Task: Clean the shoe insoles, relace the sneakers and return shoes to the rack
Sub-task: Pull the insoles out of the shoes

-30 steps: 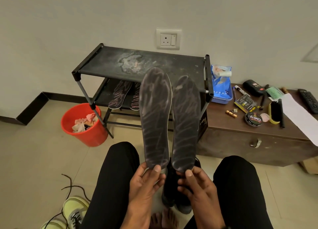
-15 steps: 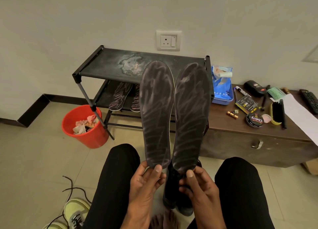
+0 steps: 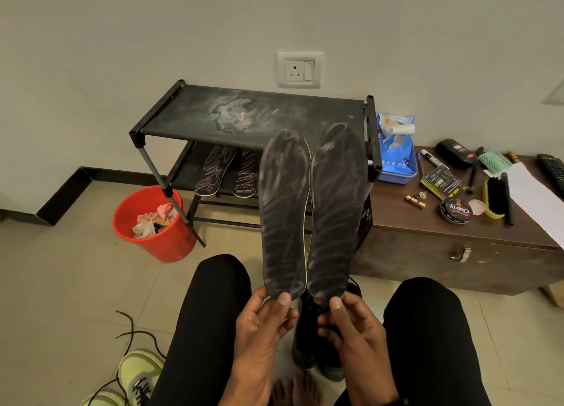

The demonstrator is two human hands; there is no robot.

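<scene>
Both insoles now stand level, edges touching; left hand (image 3: 262, 329) pinches the left insole (image 3: 283, 213), right hand (image 3: 354, 332) the right insole (image 3: 335, 210); wipe those pale streaks heel-to-toe

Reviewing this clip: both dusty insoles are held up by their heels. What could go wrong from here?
1. The left hand and right hand pinch only the heel ends of the left insole and right insole, so either might slip or flop over.
2. Their pale smears could shed onto the black trousers directly below.
3. The loose shoelace on the floor might snag a foot.
</scene>
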